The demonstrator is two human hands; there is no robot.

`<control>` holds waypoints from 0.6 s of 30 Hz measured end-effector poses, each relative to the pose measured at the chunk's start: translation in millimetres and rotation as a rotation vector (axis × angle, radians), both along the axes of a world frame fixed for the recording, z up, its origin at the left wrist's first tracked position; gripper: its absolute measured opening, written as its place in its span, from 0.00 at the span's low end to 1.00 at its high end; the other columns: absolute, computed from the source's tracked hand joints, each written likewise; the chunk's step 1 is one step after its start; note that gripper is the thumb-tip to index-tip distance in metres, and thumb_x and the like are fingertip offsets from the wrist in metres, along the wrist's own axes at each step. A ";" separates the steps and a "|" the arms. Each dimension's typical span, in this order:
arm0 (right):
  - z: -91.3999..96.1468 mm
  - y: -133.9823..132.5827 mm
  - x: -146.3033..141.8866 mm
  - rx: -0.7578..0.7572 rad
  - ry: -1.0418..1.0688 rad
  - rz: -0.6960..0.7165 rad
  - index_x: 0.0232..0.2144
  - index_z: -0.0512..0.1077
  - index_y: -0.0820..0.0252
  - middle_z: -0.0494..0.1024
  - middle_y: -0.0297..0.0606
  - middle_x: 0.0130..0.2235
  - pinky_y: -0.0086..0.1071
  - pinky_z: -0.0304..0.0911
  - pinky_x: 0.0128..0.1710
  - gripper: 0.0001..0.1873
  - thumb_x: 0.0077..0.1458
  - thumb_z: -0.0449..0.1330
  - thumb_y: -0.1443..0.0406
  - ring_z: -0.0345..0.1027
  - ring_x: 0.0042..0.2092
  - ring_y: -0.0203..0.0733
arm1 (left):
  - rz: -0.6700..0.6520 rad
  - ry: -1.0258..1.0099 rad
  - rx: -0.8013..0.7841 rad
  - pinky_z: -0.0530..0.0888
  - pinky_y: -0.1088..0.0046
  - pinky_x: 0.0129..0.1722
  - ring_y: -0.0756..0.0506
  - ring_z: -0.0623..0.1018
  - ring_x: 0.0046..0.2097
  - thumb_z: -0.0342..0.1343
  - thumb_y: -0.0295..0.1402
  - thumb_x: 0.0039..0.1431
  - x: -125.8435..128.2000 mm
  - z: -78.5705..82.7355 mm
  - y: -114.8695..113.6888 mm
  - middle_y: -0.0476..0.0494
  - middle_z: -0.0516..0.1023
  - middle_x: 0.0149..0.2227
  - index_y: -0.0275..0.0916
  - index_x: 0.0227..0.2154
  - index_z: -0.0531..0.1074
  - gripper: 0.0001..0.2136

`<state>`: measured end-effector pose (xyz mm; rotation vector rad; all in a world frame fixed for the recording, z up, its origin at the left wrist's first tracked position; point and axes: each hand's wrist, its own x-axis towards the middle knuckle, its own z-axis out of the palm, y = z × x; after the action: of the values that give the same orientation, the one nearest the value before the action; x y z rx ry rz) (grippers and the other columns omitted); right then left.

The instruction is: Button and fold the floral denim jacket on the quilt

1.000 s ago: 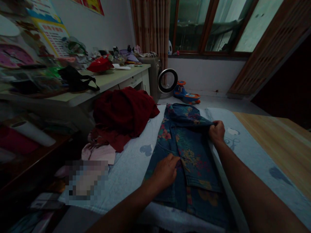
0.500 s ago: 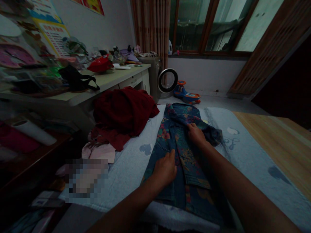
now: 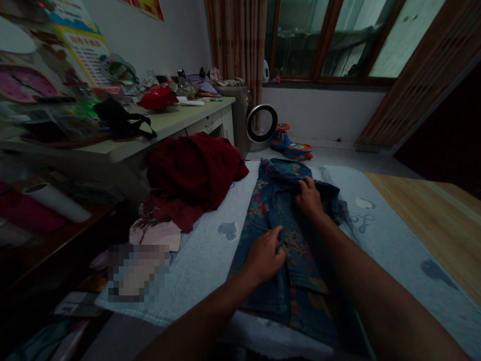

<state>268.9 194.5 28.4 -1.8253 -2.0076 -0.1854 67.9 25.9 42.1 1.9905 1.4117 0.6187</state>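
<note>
A pair of blue jeans with a flower print (image 3: pixel 280 210) lies lengthwise on a pale blue cloth (image 3: pixel 203 260) spread over the table. My left hand (image 3: pixel 265 253) rests on the near middle of the jeans, fingers curled and pinching the denim. My right hand (image 3: pixel 308 196) lies farther up on the jeans, fingers closed on a folded-over part of the fabric. A bunched fold of denim sticks out to the right of that hand.
A dark red garment (image 3: pixel 193 173) is heaped at the cloth's left edge, with a pink cloth (image 3: pixel 156 233) below it. A cluttered white desk (image 3: pixel 169 123) stands at left. Bare wooden tabletop (image 3: pixel 428 215) lies to the right. A ring-shaped fan (image 3: pixel 262 124) and toy car (image 3: pixel 291 145) sit on the floor.
My right hand carried the jeans' right edge leftward over the middle and now presses it higher up. My left hand shifted slightly and pinches the denim.
</note>
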 end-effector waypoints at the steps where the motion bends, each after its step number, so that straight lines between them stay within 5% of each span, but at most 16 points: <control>1: -3.5 -0.9 0.4 -0.033 -0.018 -0.020 0.60 0.63 0.67 0.53 0.54 0.67 0.47 0.56 0.58 0.30 0.54 0.52 0.69 0.54 0.62 0.57 | -0.054 0.021 -0.003 0.72 0.67 0.51 0.43 0.76 0.47 0.50 0.26 0.54 1.4 -3.4 -1.5 0.41 0.77 0.46 0.37 0.61 0.62 0.28; 6: -14.4 -4.7 -1.4 -0.082 -0.057 -0.082 0.60 0.63 0.67 0.49 0.56 0.68 0.50 0.53 0.58 0.30 0.54 0.54 0.67 0.55 0.61 0.60 | -0.170 0.064 0.023 0.73 0.66 0.51 0.43 0.76 0.48 0.47 0.23 0.57 2.2 -11.6 -6.1 0.39 0.75 0.49 0.39 0.59 0.64 0.25; 13: 5.7 -9.5 -7.3 -0.056 0.015 -0.104 0.60 0.60 0.67 0.48 0.57 0.68 0.47 0.55 0.56 0.29 0.57 0.55 0.65 0.56 0.60 0.59 | -0.113 0.075 0.058 0.69 0.65 0.56 0.42 0.72 0.54 0.49 0.26 0.60 -1.3 -5.2 -10.7 0.40 0.72 0.53 0.41 0.59 0.63 0.23; 18: 16.1 -37.1 -28.6 -0.154 0.034 -0.069 0.53 0.68 0.62 0.68 0.53 0.56 0.37 0.60 0.49 0.20 0.59 0.53 0.65 0.66 0.52 0.51 | -0.112 0.215 0.086 0.64 0.59 0.61 0.39 0.66 0.60 0.54 0.34 0.61 -2.6 -14.6 -18.3 0.38 0.68 0.57 0.39 0.59 0.62 0.23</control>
<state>240.3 157.4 44.4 -1.9790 -1.9859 -0.0204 65.3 7.6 27.5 2.2422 1.4044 0.4322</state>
